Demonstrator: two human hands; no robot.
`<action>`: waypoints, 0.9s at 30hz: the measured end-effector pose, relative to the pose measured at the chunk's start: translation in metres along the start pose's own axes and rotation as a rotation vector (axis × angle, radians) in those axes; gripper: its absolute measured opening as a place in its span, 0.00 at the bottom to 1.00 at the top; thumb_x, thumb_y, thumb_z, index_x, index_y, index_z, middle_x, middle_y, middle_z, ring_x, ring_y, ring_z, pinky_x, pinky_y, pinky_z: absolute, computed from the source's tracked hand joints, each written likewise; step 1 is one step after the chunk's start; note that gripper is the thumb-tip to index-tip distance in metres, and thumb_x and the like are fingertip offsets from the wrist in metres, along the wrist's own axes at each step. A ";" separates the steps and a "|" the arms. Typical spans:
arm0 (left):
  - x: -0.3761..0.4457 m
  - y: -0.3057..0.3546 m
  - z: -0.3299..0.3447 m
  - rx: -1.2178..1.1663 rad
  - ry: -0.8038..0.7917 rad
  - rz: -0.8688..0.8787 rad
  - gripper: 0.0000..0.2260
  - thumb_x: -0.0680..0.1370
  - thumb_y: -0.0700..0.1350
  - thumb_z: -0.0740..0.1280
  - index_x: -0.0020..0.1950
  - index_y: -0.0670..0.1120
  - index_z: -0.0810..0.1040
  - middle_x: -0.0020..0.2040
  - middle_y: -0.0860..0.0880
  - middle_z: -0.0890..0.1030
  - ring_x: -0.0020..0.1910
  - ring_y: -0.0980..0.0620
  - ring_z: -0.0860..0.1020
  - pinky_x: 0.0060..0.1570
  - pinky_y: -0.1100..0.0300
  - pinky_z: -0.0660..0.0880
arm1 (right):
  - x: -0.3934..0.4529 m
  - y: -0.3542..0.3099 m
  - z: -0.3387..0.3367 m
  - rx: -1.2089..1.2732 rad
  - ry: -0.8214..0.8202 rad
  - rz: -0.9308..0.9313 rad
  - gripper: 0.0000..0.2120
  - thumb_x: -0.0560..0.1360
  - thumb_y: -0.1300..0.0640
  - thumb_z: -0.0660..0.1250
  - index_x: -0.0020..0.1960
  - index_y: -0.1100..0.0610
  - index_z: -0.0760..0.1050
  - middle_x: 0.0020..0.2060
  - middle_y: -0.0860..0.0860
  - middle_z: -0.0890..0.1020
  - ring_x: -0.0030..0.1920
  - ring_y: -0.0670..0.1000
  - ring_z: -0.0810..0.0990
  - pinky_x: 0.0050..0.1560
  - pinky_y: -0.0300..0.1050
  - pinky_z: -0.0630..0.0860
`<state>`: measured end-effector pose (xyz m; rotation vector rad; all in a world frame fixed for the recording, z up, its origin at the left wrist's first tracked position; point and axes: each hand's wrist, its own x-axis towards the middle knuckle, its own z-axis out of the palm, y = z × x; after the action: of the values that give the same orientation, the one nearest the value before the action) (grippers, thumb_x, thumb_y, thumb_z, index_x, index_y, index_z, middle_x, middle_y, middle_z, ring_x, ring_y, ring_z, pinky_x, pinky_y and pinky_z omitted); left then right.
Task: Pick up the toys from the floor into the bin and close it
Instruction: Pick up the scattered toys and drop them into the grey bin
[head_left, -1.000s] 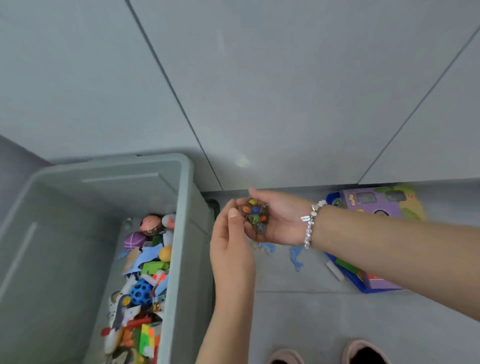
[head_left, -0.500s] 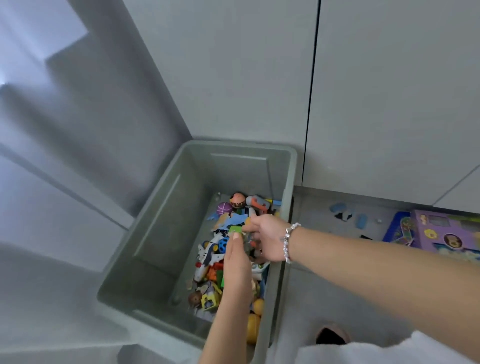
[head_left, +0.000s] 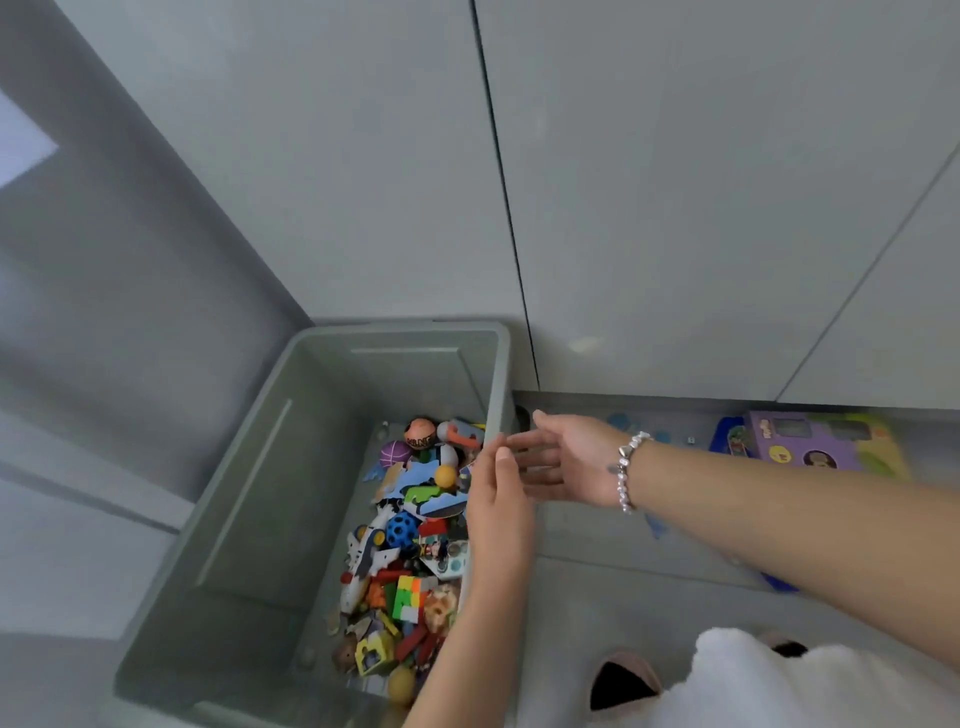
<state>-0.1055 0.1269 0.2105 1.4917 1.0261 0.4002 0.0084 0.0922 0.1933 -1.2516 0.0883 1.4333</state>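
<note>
The grey bin (head_left: 291, 467) stood open against the cabinets, toys (head_left: 410, 545) heaped along its right side, likely dropped from that edge; a purple toy (head_left: 810, 447) lay on the floor (head_left: 623, 597) nearby, uncollected; the right hand (head_left: 566, 457) hovered beside the rim, grip released and empty; the left hand (head_left: 498, 514) likewise slack.

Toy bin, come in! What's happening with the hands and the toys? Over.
Both hands open, empty, at bin rim. Bin lidless, toys piled inside. Purple toy left on floor. Over.
</note>
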 end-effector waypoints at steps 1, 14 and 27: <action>0.003 0.000 0.012 0.015 -0.017 0.025 0.15 0.82 0.48 0.54 0.68 0.53 0.70 0.55 0.60 0.70 0.54 0.63 0.69 0.54 0.65 0.67 | -0.001 -0.005 -0.014 0.019 0.021 -0.008 0.21 0.80 0.46 0.53 0.57 0.62 0.75 0.54 0.60 0.77 0.48 0.57 0.79 0.44 0.50 0.79; 0.108 -0.094 0.162 0.363 -0.206 -0.024 0.14 0.82 0.45 0.55 0.66 0.45 0.72 0.61 0.47 0.76 0.59 0.51 0.74 0.56 0.61 0.69 | 0.082 0.018 -0.177 0.031 0.439 -0.029 0.16 0.80 0.53 0.56 0.55 0.63 0.76 0.43 0.55 0.77 0.39 0.51 0.76 0.42 0.44 0.76; 0.157 -0.237 0.193 0.814 -0.086 0.022 0.23 0.73 0.50 0.71 0.66 0.48 0.72 0.66 0.47 0.68 0.65 0.46 0.64 0.62 0.54 0.60 | 0.126 0.120 -0.261 -0.827 0.624 -0.160 0.16 0.75 0.56 0.66 0.62 0.55 0.74 0.48 0.53 0.76 0.53 0.54 0.76 0.51 0.38 0.67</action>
<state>0.0400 0.1033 -0.0999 2.2149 1.1675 -0.0984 0.1091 -0.0367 -0.0746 -2.3010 -0.2036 0.8965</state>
